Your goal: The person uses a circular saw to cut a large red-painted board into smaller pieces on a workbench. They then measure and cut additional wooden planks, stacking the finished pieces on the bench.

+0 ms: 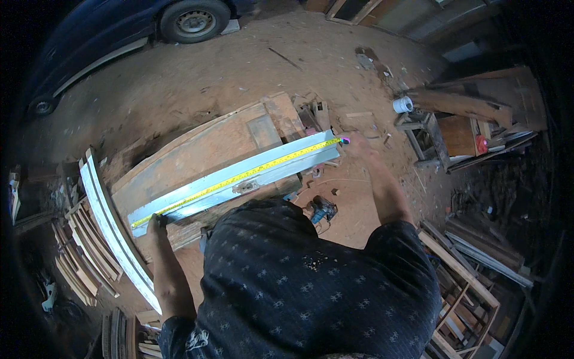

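Note:
A long pale-blue board (239,169) lies slantwise before me, with the yellow blade of a tape measure (263,166) stretched along it. My left hand (156,224) is closed at the board's left end, at the tape's near edge; its fingers are dark and partly hidden. At the far right end, my right hand (357,145) grips the tape measure's case, which shows a purplish glint. A second pale-blue strip with a worn brown patch runs along the near side. Underneath is a dusty brown wooden door panel (203,146).
A blue power tool (323,210) lies on the dirt floor near my body. Curved-looking white strips (113,221) and wood slats (89,254) lie at left. To the right are a wooden frame (421,140), a white bucket (403,105) and stacked timber. A dark vehicle (107,36) stands behind.

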